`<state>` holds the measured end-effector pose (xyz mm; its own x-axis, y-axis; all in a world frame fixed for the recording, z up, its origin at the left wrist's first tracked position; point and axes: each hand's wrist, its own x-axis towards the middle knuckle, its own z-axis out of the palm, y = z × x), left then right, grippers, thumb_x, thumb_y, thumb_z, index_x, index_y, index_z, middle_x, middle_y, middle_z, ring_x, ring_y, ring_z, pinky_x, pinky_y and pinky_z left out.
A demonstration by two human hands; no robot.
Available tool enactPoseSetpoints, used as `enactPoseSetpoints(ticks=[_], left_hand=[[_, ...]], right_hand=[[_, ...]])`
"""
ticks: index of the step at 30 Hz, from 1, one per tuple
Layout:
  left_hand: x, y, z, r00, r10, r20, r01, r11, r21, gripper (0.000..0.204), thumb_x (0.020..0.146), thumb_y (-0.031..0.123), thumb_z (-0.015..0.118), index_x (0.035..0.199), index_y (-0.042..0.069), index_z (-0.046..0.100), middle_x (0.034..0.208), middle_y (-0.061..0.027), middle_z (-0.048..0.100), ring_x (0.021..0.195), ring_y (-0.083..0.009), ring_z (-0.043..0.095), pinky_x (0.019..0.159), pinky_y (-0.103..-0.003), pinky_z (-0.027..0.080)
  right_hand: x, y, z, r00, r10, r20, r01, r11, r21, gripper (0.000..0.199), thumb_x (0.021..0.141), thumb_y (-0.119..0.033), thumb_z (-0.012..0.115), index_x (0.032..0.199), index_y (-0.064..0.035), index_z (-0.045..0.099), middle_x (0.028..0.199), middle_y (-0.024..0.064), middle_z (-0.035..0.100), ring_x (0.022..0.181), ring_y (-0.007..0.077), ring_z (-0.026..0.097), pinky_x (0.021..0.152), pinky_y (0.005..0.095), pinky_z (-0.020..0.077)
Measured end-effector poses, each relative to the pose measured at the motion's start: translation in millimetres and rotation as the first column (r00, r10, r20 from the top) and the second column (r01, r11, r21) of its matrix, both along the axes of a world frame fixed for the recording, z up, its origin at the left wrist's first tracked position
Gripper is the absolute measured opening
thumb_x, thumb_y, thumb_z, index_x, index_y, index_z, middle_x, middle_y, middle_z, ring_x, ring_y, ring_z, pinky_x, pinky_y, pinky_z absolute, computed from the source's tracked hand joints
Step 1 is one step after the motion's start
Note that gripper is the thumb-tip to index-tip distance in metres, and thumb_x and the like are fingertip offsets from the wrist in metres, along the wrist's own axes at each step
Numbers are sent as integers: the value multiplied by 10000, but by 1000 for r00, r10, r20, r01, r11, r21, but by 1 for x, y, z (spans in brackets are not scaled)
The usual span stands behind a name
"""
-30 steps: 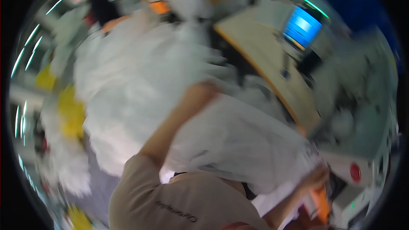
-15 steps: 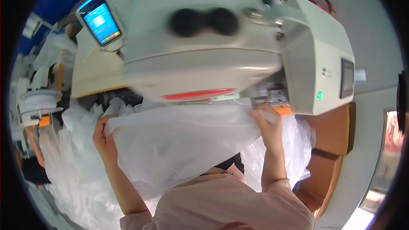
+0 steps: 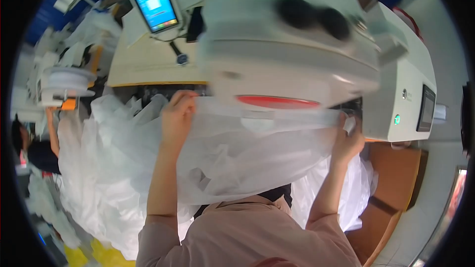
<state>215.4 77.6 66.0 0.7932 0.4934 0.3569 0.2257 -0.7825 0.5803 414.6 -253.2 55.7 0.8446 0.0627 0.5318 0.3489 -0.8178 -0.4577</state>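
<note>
A thin white translucent fabric sheet [image 3: 247, 153] is stretched between my two hands, its upper edge running under the front of a large pale machine head [image 3: 292, 69] that resembles a sewing machine. My left hand [image 3: 179, 113] is closed, pinching the sheet's edge at the machine's left side. At the other end, my right hand [image 3: 348, 138] has its fingers curled round the same edge, close to the machine's right housing [image 3: 408, 89]. Whatever lies beneath the machine head is hidden by it. The sheet hangs down in front of my body.
A heap of white fabric [image 3: 104, 168] lies at left. On the tabletop [image 3: 143, 66] are a lit control screen [image 3: 156, 5] and a wristwatch [image 3: 181, 58]. A cardboard box [image 3: 391, 173] stands at lower right. Far left, another person's arm [image 3: 53, 131] reaches toward a white spool [image 3: 67, 80].
The view has shifted, so the machine now appears farther right. My left hand has moved up closer to the machine, bringing the sheet's left end with it. My right hand still grips the other end.
</note>
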Motion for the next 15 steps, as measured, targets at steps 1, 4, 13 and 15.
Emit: enactPoseSetpoints(ticks=[1,4,13,15], left_hand=[[-1,1,-4,999,47,-1,-47,998,-51,163,703,-107,516,765,43,528,901,-107,602,766,-310,599,616,-333,476],[-15,6,-9,988,79,132,-89,994,71,243,690,-82,532,890,44,583,799,-114,598,726,-282,610,629,-346,487],[-128,1,18,944,79,-319,-189,925,-330,189,759,231,619,863,75,647,801,-129,623,765,-324,602,663,-407,468],[-144,7,13,937,161,-310,-244,936,-252,165,788,213,610,840,62,649,760,-133,600,751,-308,594,623,-407,464]], right_hand=[[4,-4,-2,992,59,115,-50,995,-86,267,781,-189,707,954,-16,600,900,148,624,796,292,563,744,331,443],[2,-20,7,954,182,238,-81,921,-380,291,779,-174,698,985,8,602,924,191,613,860,311,562,784,362,437],[-42,46,24,873,441,-208,-486,823,-293,210,906,-99,541,1058,46,560,1006,193,618,897,333,588,798,383,469],[-22,49,5,783,559,-273,-620,672,-404,273,944,-123,467,1165,34,496,1099,199,583,990,315,567,838,379,458]])
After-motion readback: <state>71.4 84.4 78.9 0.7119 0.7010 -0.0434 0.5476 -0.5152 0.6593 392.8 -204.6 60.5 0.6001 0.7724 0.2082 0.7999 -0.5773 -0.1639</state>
